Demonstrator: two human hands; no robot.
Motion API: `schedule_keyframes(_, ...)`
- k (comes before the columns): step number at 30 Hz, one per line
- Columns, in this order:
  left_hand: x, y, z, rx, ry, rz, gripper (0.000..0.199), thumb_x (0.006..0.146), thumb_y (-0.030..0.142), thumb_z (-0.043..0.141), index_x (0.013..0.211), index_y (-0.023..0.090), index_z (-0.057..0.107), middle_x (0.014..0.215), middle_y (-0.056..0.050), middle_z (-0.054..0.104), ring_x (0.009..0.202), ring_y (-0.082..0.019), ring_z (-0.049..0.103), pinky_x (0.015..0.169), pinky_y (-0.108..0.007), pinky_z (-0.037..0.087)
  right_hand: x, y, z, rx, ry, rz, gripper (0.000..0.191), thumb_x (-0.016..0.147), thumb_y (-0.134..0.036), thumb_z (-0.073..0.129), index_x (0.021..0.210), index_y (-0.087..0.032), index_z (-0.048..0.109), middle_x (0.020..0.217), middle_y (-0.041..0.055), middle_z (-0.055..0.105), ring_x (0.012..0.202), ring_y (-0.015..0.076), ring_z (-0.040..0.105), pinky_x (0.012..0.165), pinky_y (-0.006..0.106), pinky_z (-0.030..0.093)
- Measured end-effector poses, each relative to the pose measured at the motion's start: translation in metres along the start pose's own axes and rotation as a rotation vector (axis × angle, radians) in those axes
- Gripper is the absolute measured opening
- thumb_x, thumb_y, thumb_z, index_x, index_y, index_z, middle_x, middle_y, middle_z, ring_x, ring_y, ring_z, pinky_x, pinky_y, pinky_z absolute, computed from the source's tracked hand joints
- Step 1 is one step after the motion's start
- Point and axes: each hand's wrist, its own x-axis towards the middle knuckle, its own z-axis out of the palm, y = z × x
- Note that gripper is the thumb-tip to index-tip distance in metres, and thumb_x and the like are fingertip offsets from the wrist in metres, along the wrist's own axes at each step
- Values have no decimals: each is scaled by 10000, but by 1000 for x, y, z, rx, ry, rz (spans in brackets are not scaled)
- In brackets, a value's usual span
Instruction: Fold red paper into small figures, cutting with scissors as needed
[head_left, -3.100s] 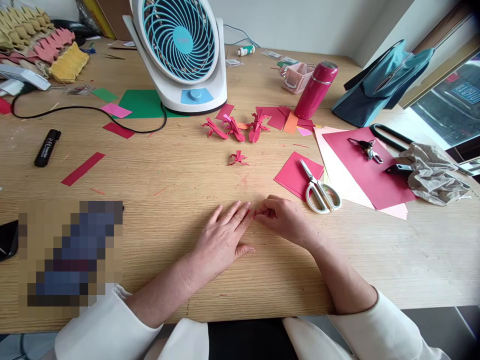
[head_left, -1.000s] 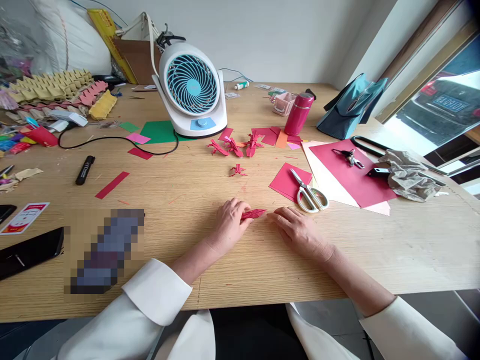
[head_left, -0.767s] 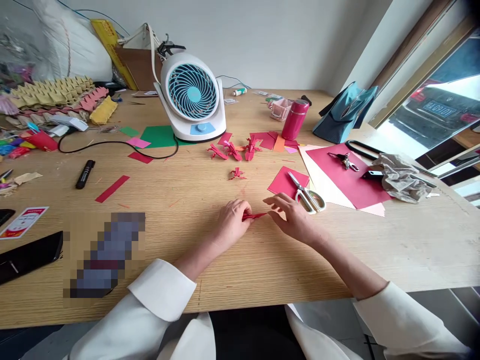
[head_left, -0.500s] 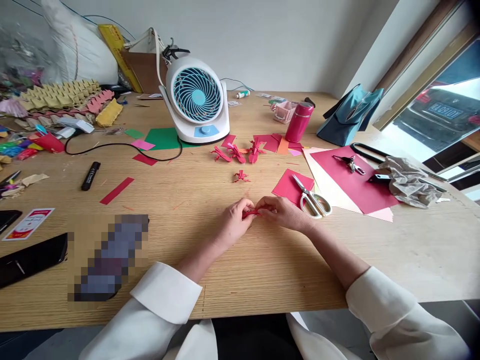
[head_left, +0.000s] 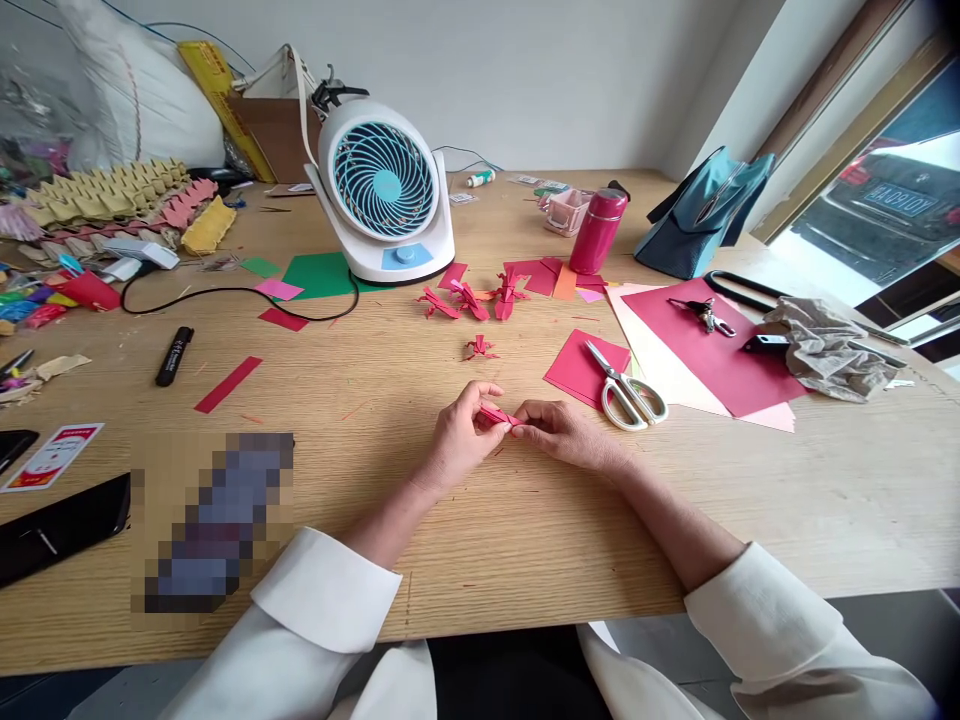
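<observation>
A small folded piece of red paper (head_left: 496, 415) is held between my two hands just above the table. My left hand (head_left: 466, 428) pinches its left part between thumb and fingers. Its right tip is gripped by the thumb and fingers of my right hand (head_left: 559, 432). Beyond my hands lies a small red folded-paper figure (head_left: 480, 347). Several larger red paper figures (head_left: 471, 298) lie farther back. To the right, white-handled scissors (head_left: 634, 402) rest partly on a stack of red paper squares (head_left: 577, 362).
A white fan (head_left: 386, 190) stands at the back, near a pink bottle (head_left: 598, 232) and a blue bag (head_left: 694, 225). Large red paper (head_left: 712, 365) lies right. Left are a black marker (head_left: 175, 356), a red paper strip (head_left: 229, 385) and a phone (head_left: 64, 530).
My fingers have shifted on the red paper, and more of it shows now. The left fingers have opened out a little from the right hand. The view has moved slightly.
</observation>
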Motion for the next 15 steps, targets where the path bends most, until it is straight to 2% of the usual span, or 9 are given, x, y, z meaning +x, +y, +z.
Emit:
schedule_keyframes(3, 0, -1, -2, -43, -40, -25, 361, 735, 140, 707, 1051, 203, 543, 782, 15, 705, 694, -122, 664, 706, -234, 513, 0, 2, -1, 25, -1, -29, 312, 959, -396, 493, 837, -153, 646, 725, -4, 584, 645, 101, 487, 613, 220, 380)
schedule_keyframes(8, 2, -5, -5, -218, -90, -115, 361, 753, 249, 734, 1058, 167, 560, 808, -23, 725, 686, -128, 659, 669, -239, 516, 0, 1, 4, 23, -1, -76, 266, 938, -308, 516, 772, -153, 654, 762, 21, 613, 697, 118, 549, 664, 232, 424)
schedule_keyframes(12, 2, -8, -5, -215, -111, -101, 161, 762, 253, 707, 867, 148, 645, 812, -29, 714, 726, -132, 653, 706, -243, 526, 1, -5, 12, -38, 67, -74, 248, 915, -242, 515, 728, -147, 650, 724, 19, 605, 653, 107, 539, 641, 230, 411)
schedule_keyframes(15, 1, -8, -5, -146, -118, -55, 106, 773, 253, 687, 798, 155, 655, 753, -1, 683, 680, -116, 621, 678, -227, 509, 1, -8, 18, -66, 143, -90, 237, 894, -206, 517, 699, -149, 639, 699, 12, 597, 620, 95, 519, 612, 224, 387)
